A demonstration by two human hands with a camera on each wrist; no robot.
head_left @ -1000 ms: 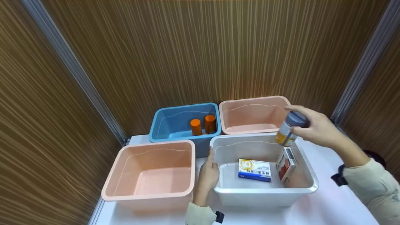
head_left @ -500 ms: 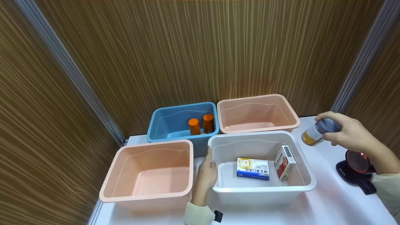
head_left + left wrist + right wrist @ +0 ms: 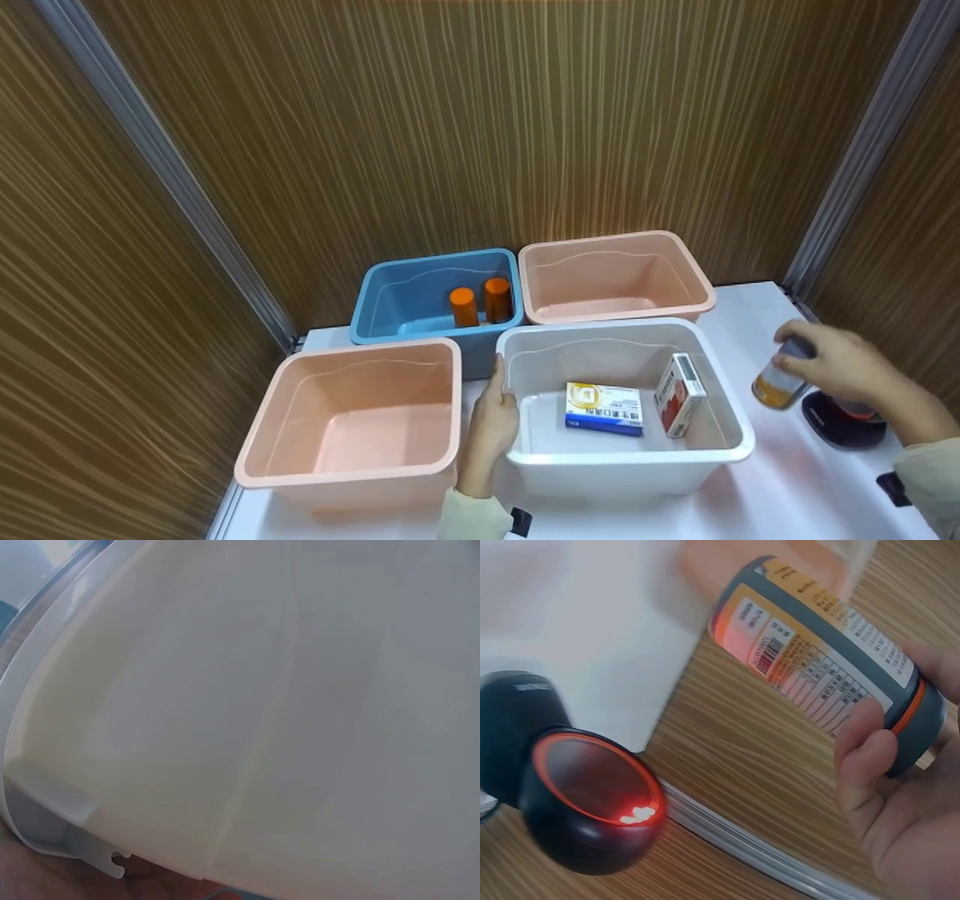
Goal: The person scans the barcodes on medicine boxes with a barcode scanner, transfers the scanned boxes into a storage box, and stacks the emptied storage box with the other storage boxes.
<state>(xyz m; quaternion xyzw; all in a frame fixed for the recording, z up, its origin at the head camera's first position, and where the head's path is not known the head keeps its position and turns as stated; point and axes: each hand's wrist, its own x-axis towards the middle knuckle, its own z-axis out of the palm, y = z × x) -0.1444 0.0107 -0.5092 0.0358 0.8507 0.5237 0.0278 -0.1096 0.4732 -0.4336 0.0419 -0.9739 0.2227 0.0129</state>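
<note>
My right hand grips the dark lid end of a supplement bottle, tilted beside the black barcode scanner. In the right wrist view, red light falls on the label of the bottle, where a barcode shows; my thumb and fingers are around its cap. At the left side of the white bin my left hand holds the rim. Inside that bin lie a white-and-blue vitamin D box and, leaning on the right wall, a white-and-red medicine box.
A pink bin stands at the left, and another pink bin is behind the white one. The blue bin at the back holds two orange-capped bottles. Wood-grain panels enclose the white table.
My right hand has carried the bottle from over the white bin rightward, then down beside the scanner. The left hand stays at the white bin's rim.
</note>
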